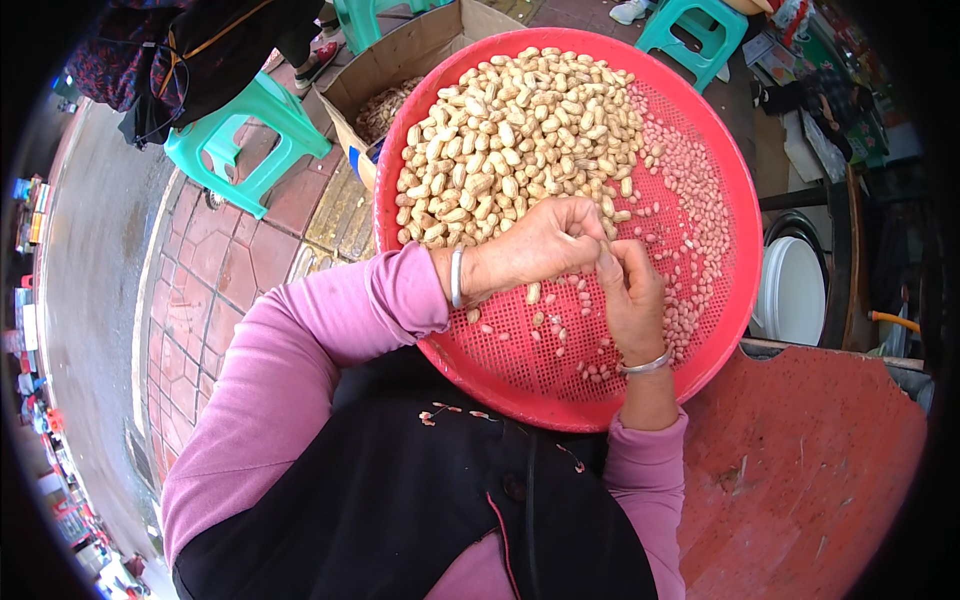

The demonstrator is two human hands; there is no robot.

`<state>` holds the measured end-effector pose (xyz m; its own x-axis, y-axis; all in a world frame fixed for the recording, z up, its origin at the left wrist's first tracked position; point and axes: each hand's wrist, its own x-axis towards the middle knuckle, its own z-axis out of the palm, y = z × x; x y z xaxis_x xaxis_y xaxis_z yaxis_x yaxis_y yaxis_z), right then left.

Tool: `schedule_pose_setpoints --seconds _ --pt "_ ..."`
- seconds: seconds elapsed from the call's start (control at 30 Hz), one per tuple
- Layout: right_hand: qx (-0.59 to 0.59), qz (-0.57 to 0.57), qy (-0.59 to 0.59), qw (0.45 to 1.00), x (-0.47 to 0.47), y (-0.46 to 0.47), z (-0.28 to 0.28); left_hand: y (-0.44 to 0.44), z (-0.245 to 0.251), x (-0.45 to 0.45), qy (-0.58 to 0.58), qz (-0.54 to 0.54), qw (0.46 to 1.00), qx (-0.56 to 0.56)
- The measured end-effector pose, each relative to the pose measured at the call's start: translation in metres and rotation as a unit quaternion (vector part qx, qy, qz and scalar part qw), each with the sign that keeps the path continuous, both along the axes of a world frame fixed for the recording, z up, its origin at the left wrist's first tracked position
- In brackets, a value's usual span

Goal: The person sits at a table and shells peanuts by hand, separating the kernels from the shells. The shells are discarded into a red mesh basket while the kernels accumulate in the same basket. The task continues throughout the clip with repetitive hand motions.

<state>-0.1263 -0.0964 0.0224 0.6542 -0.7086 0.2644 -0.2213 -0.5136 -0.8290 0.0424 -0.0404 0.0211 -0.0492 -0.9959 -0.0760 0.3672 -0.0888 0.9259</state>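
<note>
Over a round red plastic sieve tray [720, 360], my left hand [532, 244] and my right hand [634, 304] meet at the fingertips. Both pinch a small peanut in its shell [606, 247], mostly hidden by the fingers. A big heap of unshelled peanuts [517, 142] fills the tray's far left, beyond my left hand. Shelled pink peanut kernels [694, 217] lie in a band along the right side. A few loose kernels [585, 304] and pods are scattered on the mesh below my hands. Each wrist wears a silver-coloured bangle.
Behind the tray's left rim stands a cardboard box [412, 49] with peanut shells inside. Green plastic stools [247, 150] stand on the paving, one beside a person in dark clothing. A white bucket [795, 292] and a red board surface [802, 465] are at the right.
</note>
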Motion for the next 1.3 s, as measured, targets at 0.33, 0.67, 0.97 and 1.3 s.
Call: schedule_pose_setpoints --seconds 0.33,0.67,0.97,1.3 --pt "0.078 -0.107 -0.053 0.990 0.012 0.015 -0.010 0.001 -0.010 -0.019 0.080 0.065 0.995 -0.003" --pt "0.424 -0.041 -0.234 0.874 0.004 0.003 0.010 0.002 0.003 -0.014 0.068 -0.006 0.994 -0.088" --pt "0.329 -0.020 -0.209 0.921 -0.001 -0.003 0.007 -0.002 0.001 -0.003 -0.009 0.003 0.995 -0.098" --pt "0.252 -0.080 -0.133 0.955 -0.006 -0.012 -0.002 -0.004 0.007 0.007 0.032 0.045 0.998 0.012"
